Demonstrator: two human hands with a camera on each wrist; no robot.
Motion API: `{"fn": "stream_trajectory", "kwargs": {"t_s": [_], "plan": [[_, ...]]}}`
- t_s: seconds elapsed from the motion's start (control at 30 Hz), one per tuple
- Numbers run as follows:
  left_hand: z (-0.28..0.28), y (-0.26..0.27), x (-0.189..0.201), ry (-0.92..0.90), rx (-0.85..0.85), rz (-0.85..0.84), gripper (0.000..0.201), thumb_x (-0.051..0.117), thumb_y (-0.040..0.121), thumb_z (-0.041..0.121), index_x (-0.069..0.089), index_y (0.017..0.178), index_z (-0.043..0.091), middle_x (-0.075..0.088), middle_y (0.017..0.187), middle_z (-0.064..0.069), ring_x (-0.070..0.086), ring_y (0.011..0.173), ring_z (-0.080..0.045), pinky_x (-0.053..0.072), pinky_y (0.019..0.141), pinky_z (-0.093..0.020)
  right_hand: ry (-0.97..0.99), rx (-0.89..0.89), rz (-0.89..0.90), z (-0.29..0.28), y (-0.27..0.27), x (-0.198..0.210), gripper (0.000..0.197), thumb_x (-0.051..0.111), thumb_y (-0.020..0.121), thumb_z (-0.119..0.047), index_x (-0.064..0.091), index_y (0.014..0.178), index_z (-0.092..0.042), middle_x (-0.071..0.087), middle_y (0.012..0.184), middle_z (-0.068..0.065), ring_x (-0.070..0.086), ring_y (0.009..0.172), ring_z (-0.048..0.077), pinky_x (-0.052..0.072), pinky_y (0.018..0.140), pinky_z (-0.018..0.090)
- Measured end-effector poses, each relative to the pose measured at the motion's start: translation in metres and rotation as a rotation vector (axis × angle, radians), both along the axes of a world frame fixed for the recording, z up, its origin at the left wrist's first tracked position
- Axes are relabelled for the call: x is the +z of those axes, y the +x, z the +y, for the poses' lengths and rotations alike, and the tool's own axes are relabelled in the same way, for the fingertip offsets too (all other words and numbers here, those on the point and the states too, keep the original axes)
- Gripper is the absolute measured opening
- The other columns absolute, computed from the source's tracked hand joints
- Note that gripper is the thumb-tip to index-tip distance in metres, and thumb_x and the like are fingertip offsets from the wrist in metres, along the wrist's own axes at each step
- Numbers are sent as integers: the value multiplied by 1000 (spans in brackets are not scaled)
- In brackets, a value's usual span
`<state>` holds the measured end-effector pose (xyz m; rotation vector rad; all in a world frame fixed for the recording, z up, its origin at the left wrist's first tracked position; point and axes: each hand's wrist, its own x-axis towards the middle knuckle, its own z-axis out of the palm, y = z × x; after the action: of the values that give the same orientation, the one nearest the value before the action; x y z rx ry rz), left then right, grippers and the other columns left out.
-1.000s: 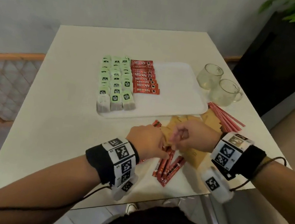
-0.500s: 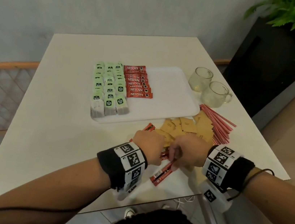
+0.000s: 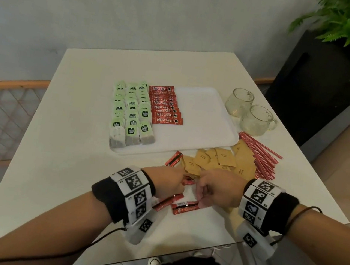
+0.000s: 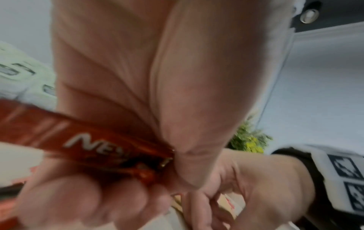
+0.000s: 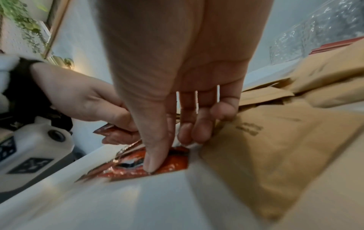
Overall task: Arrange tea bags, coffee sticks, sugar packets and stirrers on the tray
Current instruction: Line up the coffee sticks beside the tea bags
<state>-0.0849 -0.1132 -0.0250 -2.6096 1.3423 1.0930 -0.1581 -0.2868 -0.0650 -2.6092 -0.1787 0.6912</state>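
Gripping a red coffee stick (image 4: 84,140) in your left hand (image 3: 168,182), you pinch another stick (image 5: 157,168) on the bench (image 3: 57,160) with your right hand (image 3: 217,190). Both hands sit just in front of the tray (image 3: 204,123), which carries tea bags (image 3: 130,115) and coffee sticks (image 3: 165,106). Sugar packets (image 3: 222,159) and stirrers (image 3: 258,153) lie beside the tray's near right corner.
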Motion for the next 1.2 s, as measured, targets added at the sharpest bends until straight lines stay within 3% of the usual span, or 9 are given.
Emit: {"fn": "stream_trajectory", "kwargs": {"t_s": [0.1, 0.17, 0.37, 0.53, 0.73, 0.83, 0.93, 1.07, 1.2], "plan": [[9, 14, 9, -41, 45, 32, 19, 40, 102, 24, 47, 108, 8, 51, 87, -7, 42, 67, -14, 33, 58, -25, 83, 1, 25, -3, 9, 10, 10, 78, 77, -31, 72, 82, -25, 66, 78, -14, 58, 72, -3, 42, 68, 12], [15, 24, 12, -39, 49, 22, 24, 43, 100, 28, 53, 100, 7, 52, 88, -8, 45, 72, -18, 35, 64, -28, 162, -29, 69, -8, 21, 24, 10, 78, 78, -27, 72, 83, -20, 66, 67, -19, 58, 64, -6, 41, 63, 8], [31, 56, 17, -291, 253, -41, 28, 63, 90, 39, 60, 100, 14, 58, 85, 1, 53, 73, -14, 37, 60, -25, 430, -196, 10, -21, 59, 45, 9, 66, 90, -13, 67, 99, -11, 67, 77, 7, 58, 62, 6, 47, 62, 21], [40, 78, 8, -619, 492, 9, 42, 78, 80, 24, 58, 117, 26, 57, 76, 6, 50, 62, -7, 35, 54, -14, 588, -417, 61, -19, 96, 42, 19, 49, 99, -9, 67, 101, -15, 60, 67, 2, 56, 58, 12, 45, 57, 25], [39, 97, -7, -894, 605, 37, 16, 76, 84, 31, 70, 98, 27, 69, 82, 13, 56, 63, 6, 41, 61, -11, 721, -493, 114, -3, 129, 45, 23, 43, 100, -3, 66, 98, -7, 50, 66, 3, 55, 57, 15, 45, 55, 24], [37, 105, -10, -968, 655, 26, 7, 73, 86, 37, 71, 91, 33, 69, 78, 14, 59, 66, 3, 43, 60, -14, 705, -499, 129, 3, 141, 44, 27, 41, 101, -8, 67, 96, -8, 47, 65, 2, 51, 54, 16, 44, 54, 26], [34, 114, -11, -972, 699, 13, 7, 69, 89, 38, 70, 83, 35, 62, 64, 21, 52, 59, 4, 36, 57, -11, 639, -489, 93, 11, 149, 47, 36, 43, 102, -33, 69, 101, -8, 49, 63, 1, 50, 52, 15, 45, 51, 23], [27, 123, -14, -943, 975, 262, 20, 70, 87, 37, 67, 81, 18, 51, 61, 7, 45, 51, -7, 37, 49, -18, 692, -482, -13, 16, 157, 42, 29, 52, 97, -37, 65, 88, -13, 57, 65, 0, 50, 54, 13, 45, 55, 25], [24, 125, -11, -945, 1218, 662, 23, 68, 90, 36, 62, 95, 15, 39, 53, 9, 25, 40, -6, 20, 34, -18, 709, -519, -107, 15, 162, 35, 20, 58, 96, -27, 64, 83, -13, 58, 61, -3, 50, 51, 11, 44, 56, 25]]}}
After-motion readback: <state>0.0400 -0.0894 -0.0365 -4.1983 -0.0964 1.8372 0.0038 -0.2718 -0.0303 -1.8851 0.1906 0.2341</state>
